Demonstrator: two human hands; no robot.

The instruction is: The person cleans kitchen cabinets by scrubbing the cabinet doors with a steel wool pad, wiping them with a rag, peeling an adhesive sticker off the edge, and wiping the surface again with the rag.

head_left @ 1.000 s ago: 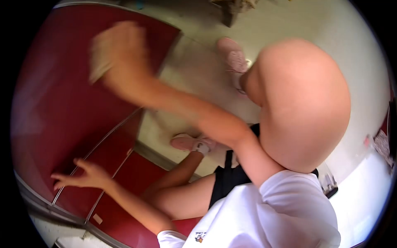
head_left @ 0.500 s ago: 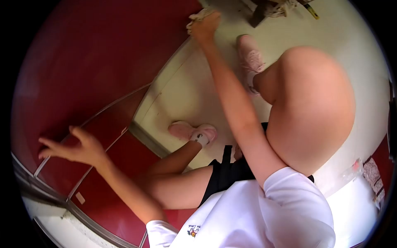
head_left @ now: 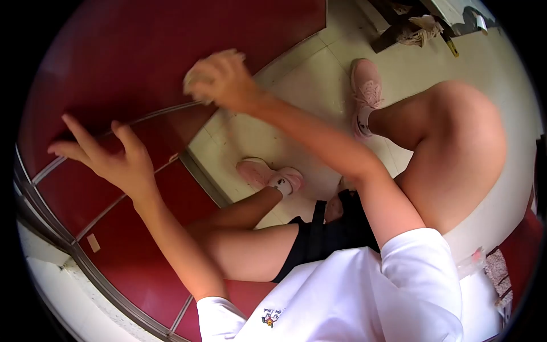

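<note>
A pale, crumpled cloth (head_left: 196,85) is bunched under the fingers of my right hand (head_left: 223,80), which is a little blurred. That hand is over the lower part of a large red panel (head_left: 228,28), near its edge. At the left, my left hand (head_left: 117,154) has its fingers spread, with the fingertips near the red surface by a metal strip (head_left: 165,110). It holds nothing.
Light floor tiles (head_left: 302,74) lie beyond the panel. My pink shoes (head_left: 366,82) rest on them. At the top right stand a dark wooden frame with a rag (head_left: 420,31) and a yellow-handled tool (head_left: 452,47). A patterned cloth (head_left: 497,273) lies at the right.
My right hand has swung from the panel to its far edge over the floor and back toward the left, with the cloth. My left hand has moved up in the view, fingers still spread.
</note>
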